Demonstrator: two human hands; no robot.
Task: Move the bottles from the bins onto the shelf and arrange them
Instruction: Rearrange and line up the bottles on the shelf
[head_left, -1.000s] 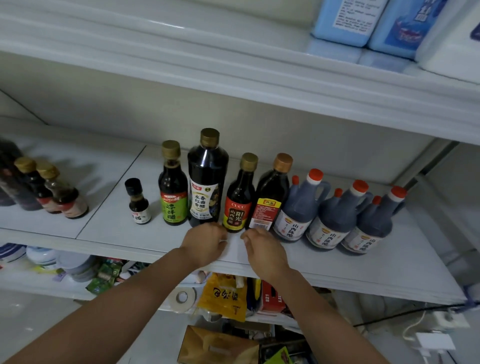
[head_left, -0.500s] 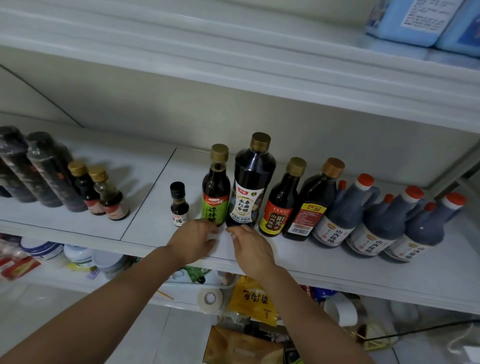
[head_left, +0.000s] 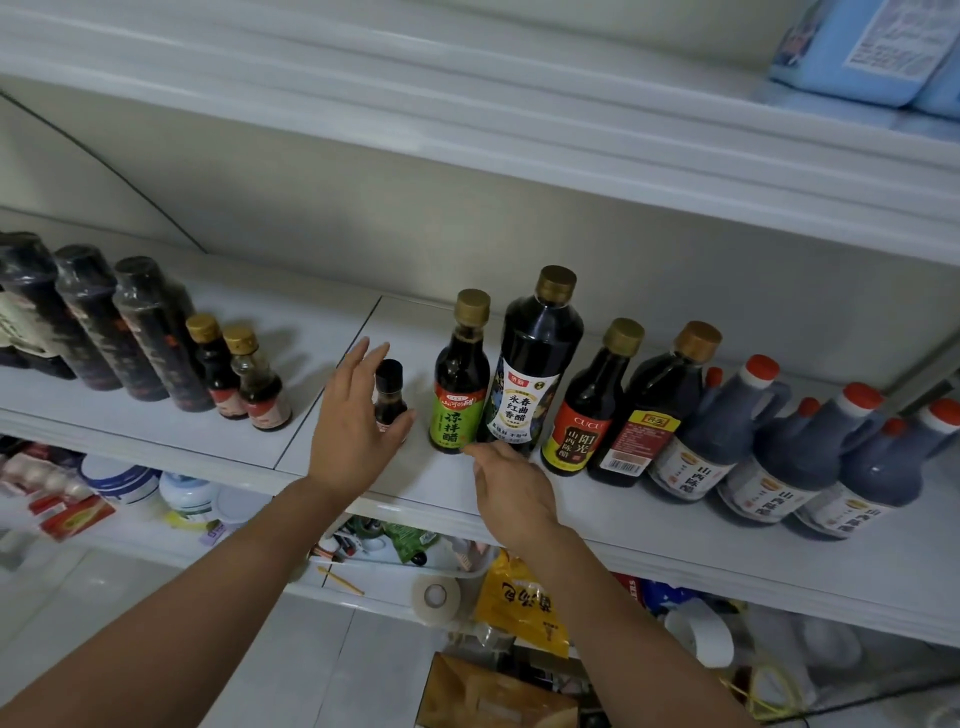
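arranging stage by the look of it: the bottles are up on the shelf (head_left: 649, 519) in a row and no bin is in view. the left hand (head_left: 358, 415) is wrapped loosely round the small bottle (head_left: 390, 392), fingers straight and fanned out on its left side, thumb hooked near its base on the right. spread wide, not clamped. hard to say from this angle whether the thumb actually touches the glass. that little bottle stands upright on its own, a gap away from the green-label bottle (head_left: 460, 395).

the right hand (head_left: 511, 486) lies low on the shelf edge with relaxed fingers, holding nothing, fingertips right at the foot of the green-label bottle and the tall dark bottle (head_left: 535, 374) beside it.

my guess for the next move: close the left hand on the small bottle and slide it right to shut that gap (it's light and narrow, so grip low or it tips). the right hand may need to steady the green one so the row doesn't domino into the jugs (head_left: 727, 431).
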